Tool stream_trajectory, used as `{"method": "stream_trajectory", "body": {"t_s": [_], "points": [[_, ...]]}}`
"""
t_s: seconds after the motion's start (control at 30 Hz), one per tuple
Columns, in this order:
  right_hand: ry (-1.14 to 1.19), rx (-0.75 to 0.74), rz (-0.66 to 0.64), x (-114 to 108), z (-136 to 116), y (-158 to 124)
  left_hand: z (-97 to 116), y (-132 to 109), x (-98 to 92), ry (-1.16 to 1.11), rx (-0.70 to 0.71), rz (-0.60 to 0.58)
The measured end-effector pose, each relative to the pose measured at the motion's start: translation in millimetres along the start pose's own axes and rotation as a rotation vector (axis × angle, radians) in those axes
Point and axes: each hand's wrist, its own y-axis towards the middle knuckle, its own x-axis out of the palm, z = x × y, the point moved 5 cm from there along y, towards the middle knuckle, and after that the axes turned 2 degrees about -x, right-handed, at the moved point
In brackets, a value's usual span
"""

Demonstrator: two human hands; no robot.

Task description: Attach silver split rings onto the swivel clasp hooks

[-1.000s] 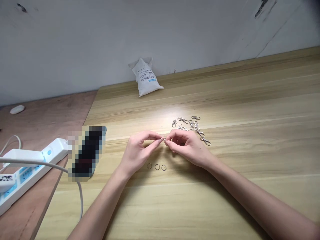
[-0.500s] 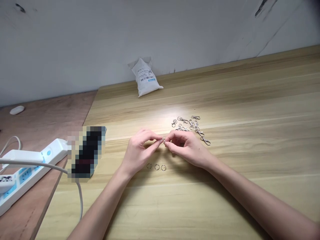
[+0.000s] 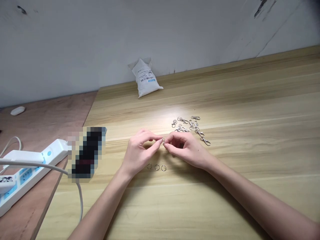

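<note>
Over the middle of the table, my left hand (image 3: 143, 146) pinches a small metal ring (image 3: 163, 140) between thumb and forefinger. Close against it, my right hand (image 3: 185, 146) is closed, thumb and forefinger at the ring's other side. Whatever else lies within the right fingers is hidden. Just beyond that hand lie several silver swivel clasps (image 3: 199, 133), some partly covered by it. Nearer the front, three loose split rings rest in a row: a left one (image 3: 149, 166), a middle one (image 3: 157, 167) and a right one (image 3: 163, 168).
A white labelled packet (image 3: 147, 80) leans at the back by the wall. To the left are a blurred-out dark, phone-like object (image 3: 87, 151), a white power strip (image 3: 32, 176) and a cable (image 3: 80, 200). A white oval item (image 3: 17, 111) lies on the reddish-brown surface (image 3: 62, 110).
The fingertips of my right hand have shifted slightly, and more of the small ring shows between the two hands. The clasps and the three loose rings have stayed put.
</note>
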Motion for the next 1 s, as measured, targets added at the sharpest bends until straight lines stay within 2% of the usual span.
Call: {"method": "stream_trajectory", "body": {"t_s": [0.2, 0.47, 1.0], "points": [[-0.005, -0.014, -0.004, 1.1, -1.2, 0.1, -3.8, -1.4, 1.6, -0.024, -0.068, -0.002], [-0.02, -0.055, -0.005, 1.5, 0.8, 0.1, -3.0, -1.9, 5.0, -0.027, -0.045, -0.075], [-0.064, -0.06, -0.011, 1.6, 0.7, -1.1, -9.2, -4.0, 7.9, -0.044, -0.153, -0.122]]}}
